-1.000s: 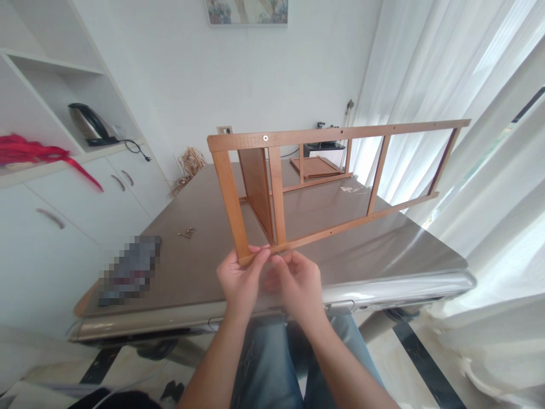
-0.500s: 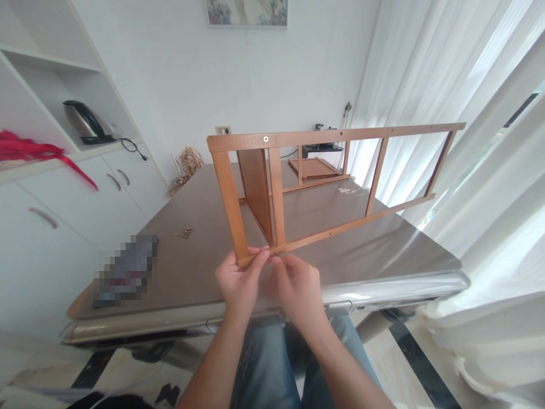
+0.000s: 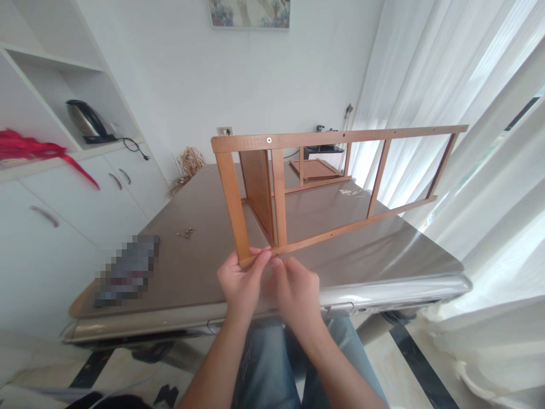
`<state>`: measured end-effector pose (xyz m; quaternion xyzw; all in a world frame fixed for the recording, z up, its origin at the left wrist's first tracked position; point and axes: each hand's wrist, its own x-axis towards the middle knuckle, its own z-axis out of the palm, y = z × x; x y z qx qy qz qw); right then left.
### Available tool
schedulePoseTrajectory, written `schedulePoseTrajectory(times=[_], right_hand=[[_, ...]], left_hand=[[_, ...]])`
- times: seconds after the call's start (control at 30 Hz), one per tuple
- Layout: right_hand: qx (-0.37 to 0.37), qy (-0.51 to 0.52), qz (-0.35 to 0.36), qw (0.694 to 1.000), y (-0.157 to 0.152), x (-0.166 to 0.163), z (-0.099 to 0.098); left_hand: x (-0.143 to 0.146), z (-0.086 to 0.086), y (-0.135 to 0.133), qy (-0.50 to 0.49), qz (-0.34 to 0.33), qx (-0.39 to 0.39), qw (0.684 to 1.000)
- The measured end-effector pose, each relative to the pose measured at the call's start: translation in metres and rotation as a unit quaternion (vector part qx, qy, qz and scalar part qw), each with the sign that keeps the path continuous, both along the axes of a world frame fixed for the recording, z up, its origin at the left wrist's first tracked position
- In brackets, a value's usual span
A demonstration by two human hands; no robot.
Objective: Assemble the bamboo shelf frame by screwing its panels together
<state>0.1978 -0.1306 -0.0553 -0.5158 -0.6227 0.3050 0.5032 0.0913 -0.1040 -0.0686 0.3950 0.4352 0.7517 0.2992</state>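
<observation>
Bare wrists [image 3: 239, 319], bare forearms [image 3: 219, 363], blue jeans [image 3: 269, 363] (faded paler in patches)

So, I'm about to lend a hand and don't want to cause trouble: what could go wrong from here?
Both hands, left and right, are at one near corner of the wooden frame, so its long far end might swing or shift. The upright panel behind that corner could slip out of line if the frame twists. The small loose metal pieces on the table might scatter if knocked.
</observation>
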Motion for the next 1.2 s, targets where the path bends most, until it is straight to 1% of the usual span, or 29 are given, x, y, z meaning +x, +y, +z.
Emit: schedulePoseTrajectory(times=[0.13,0.27,0.53,0.7,0.9,1.2], right_hand=[[0.025,-0.076,-0.023,0.997,-0.0002,0.0008,-0.0012],[0.008,-0.094,-0.016,0.995,-0.0010,-0.0005,0.0030],[-0.069,-0.016,0.033,0.997,-0.0022,-0.0025,0.0061],[-0.071,0.012,0.034,0.997,-0.0025,-0.0013,0.0066],[-0.129,0.072,0.064,0.987,-0.0039,-0.0041,0.0055],[-0.151,0.106,0.074,0.980,-0.0037,-0.0050,0.0058]], left_hand=[[0.0000,-0.0017,-0.0010,0.000,-0.008,-0.005,1.000],[0.0004,-0.0018,-0.0018,0.004,-0.005,-0.006,1.000],[0.0012,0.0008,-0.0022,0.014,0.011,-0.005,1.000],[0.0018,0.0020,-0.0015,0.016,0.015,0.006,1.000],[0.0017,0.0028,-0.0020,0.028,0.027,-0.001,0.999],[0.0018,0.0037,-0.0023,0.036,0.036,-0.004,0.999]])
